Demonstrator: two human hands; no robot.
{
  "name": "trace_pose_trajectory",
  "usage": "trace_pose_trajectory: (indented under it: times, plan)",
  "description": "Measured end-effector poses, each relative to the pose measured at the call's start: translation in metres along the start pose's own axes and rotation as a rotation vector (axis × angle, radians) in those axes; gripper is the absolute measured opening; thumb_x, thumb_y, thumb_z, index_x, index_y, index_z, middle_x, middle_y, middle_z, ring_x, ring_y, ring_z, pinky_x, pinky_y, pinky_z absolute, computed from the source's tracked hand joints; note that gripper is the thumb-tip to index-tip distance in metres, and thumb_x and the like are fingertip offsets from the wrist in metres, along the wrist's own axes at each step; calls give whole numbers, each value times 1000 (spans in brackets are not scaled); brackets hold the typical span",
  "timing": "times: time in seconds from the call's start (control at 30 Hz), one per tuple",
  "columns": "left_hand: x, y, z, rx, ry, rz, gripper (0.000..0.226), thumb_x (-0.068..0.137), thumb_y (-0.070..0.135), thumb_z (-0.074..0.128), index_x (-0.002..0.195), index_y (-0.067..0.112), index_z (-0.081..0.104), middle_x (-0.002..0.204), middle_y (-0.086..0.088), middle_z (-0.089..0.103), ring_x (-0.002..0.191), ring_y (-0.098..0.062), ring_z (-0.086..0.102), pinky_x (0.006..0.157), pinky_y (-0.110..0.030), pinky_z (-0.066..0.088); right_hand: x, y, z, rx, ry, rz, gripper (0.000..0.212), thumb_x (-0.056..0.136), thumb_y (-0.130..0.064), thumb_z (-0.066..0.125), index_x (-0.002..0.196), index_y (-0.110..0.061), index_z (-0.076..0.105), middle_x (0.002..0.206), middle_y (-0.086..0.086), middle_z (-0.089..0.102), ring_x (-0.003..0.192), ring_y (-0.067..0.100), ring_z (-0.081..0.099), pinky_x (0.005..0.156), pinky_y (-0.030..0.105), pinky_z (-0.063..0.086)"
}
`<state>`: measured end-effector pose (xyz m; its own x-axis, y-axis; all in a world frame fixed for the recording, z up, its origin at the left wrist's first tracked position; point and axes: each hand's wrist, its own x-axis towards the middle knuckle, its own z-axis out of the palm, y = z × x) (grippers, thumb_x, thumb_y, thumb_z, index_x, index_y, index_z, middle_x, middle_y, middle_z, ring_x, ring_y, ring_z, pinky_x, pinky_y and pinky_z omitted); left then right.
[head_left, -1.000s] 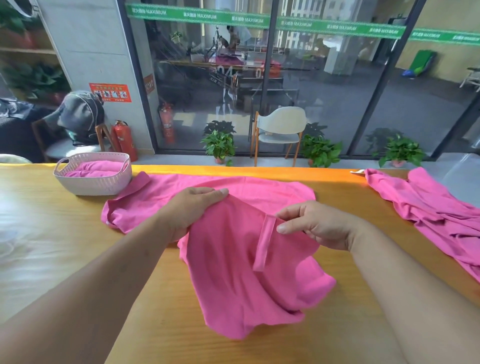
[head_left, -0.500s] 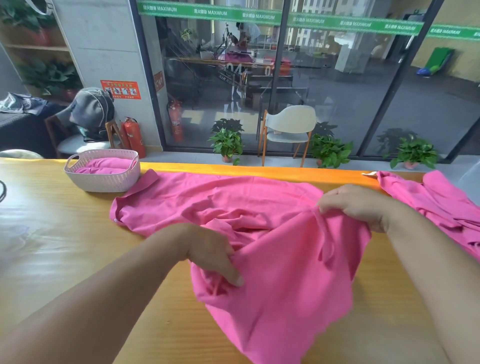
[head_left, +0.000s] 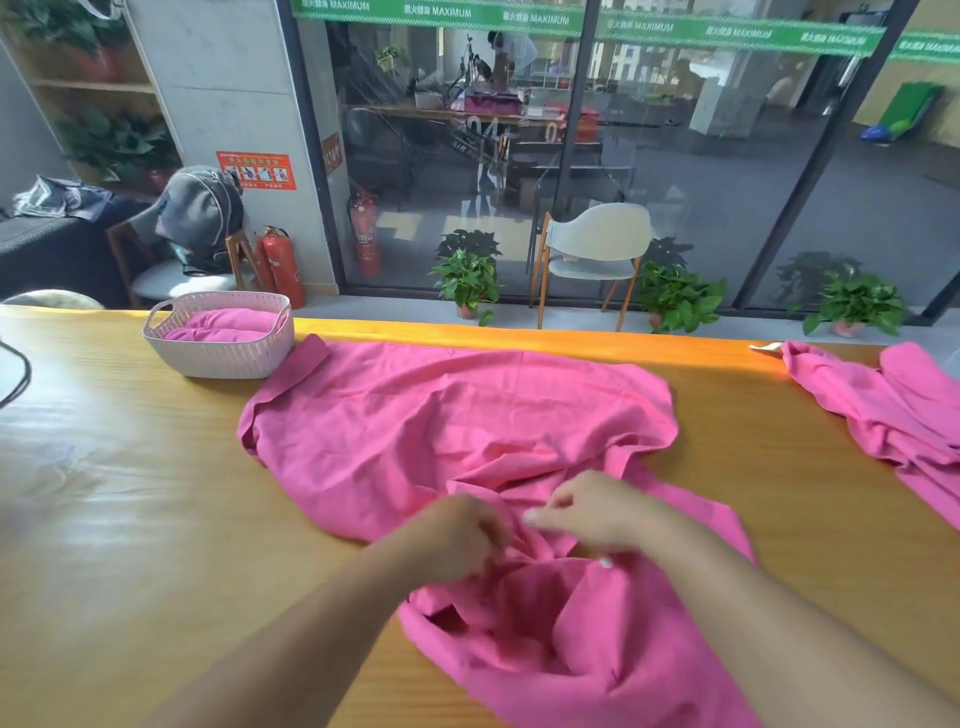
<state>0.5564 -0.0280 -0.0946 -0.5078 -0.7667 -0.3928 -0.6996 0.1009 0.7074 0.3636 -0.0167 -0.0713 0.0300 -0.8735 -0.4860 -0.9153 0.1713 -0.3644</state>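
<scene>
Left hand (head_left: 457, 535) and right hand (head_left: 608, 514), wide apart half a second ago, are now brought together. Both sets of fingers are clamped on the bunched pink garment (head_left: 457, 415), spread mid-worktop (head_left: 130, 493) toward the near edge. A regrip is judged; the fold is not yet laid.

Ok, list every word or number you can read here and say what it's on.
"MAXIMUM": repeated along the green band on the glass wall.
"04": white numerals behind the glass.
Unreadable: characters beside MAXIMUM, orange poster on grey pillar, label on red fire extinguisher.
Pink cloth: none.
</scene>
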Motion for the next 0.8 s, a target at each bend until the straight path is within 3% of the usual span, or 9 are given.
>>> trace_pose_trajectory:
  times: [0.07,0.13,0.2,0.3,0.33,0.43,0.5,0.63,0.8]
  plan:
    - [10,-37,-19,-52,459,-176,24,81,6,57,96,19,71,93,-1,69,83,-18,61,70,-24,47,-10,-18,21,-43,-136,-37,59,73,-73,64,80,-15,69,71,-1,65,61,15,57,54,27,42]
    - [19,-71,-35,-162,684,-365,43,80,24,66,121,13,61,117,-12,60,98,-28,61,84,-32,51,-16,-31,38,-179,-190,-91,53,71,-67,70,71,-15,60,64,-1,57,64,20,54,52,28,38]
    - [23,-94,-42,-155,657,-548,72,80,41,70,140,10,44,136,-19,44,122,-37,48,103,-44,43,-24,-45,47,-286,-293,-187,44,79,-51,72,62,-15,53,57,1,51,65,22,51,50,27,35]
    - [31,-103,-37,182,658,-479,75,88,50,60,149,15,33,153,-14,28,143,-32,24,117,-42,20,-27,-57,44,-89,-530,-158,30,86,-45,69,75,-17,71,62,-9,65,62,10,58,52,20,44]
    - [37,-105,-36,267,690,-398,67,91,47,56,148,18,34,155,-12,27,144,-30,21,118,-41,17,-18,-55,41,10,-480,-117,29,88,-45,66,84,-17,75,72,-6,71,66,11,62,54,21,47]
    - [58,-104,-40,355,673,-279,49,96,41,50,140,21,46,154,-10,32,142,-27,27,117,-39,18,39,-29,28,-81,111,25,33,94,-36,54,95,-10,74,102,11,73,95,24,67,75,29,48]
    - [73,-108,-43,407,630,-291,53,96,47,47,142,23,42,155,-9,30,143,-26,26,117,-39,18,71,-15,25,-116,316,142,35,97,-30,45,114,-8,66,126,16,63,116,31,59,94,33,44]
    - [99,-124,-47,468,478,-389,83,87,75,36,152,26,20,159,-8,17,147,-26,14,117,-46,16,110,-7,51,-101,130,300,63,102,-49,26,155,-14,23,160,16,23,145,34,24,118,45,23]
    - [135,-130,-53,471,353,-373,94,82,84,23,156,29,8,163,-6,-1,150,-26,-3,120,-47,6,145,47,51,-111,234,439,69,101,-58,20,159,-25,2,166,7,-8,153,26,-5,123,45,3]
